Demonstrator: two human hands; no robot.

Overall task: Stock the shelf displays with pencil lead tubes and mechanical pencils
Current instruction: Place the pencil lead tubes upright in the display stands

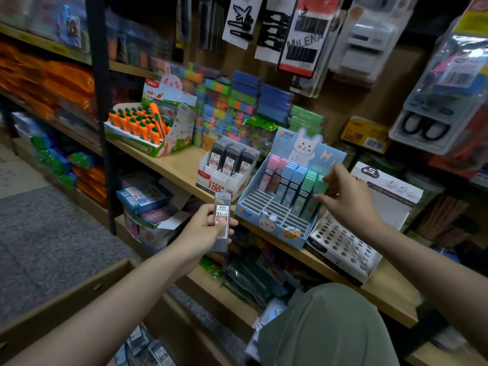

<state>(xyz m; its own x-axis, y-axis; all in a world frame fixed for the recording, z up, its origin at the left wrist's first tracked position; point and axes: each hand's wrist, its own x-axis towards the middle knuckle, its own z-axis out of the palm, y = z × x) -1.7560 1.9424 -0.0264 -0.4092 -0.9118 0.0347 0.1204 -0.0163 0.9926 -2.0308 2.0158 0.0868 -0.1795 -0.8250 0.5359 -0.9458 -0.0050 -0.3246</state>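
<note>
Stationery shelving fills the view, and the light wooden shelf at chest height carries three open display boxes along its front edge. Over that edge, in front of the white cardboard display box of dark lead tubes, the left hand grips a slim clear plastic lead tube with a white and red label, fingers and thumb curled round its lower half. The tube stands nearly upright, long axis vertical, cap end up, label toward the camera. It looks light, rigid and smooth, so likely slippery; holding it by the two narrow sides near the middle should leave the base free for a slot. The right hand reaches to the right end of the pale blue rabbit-printed display box, thumb and fingertips pinching a mint green capped lead tube that stands upright, leaning slightly back, in the rear row
</note>
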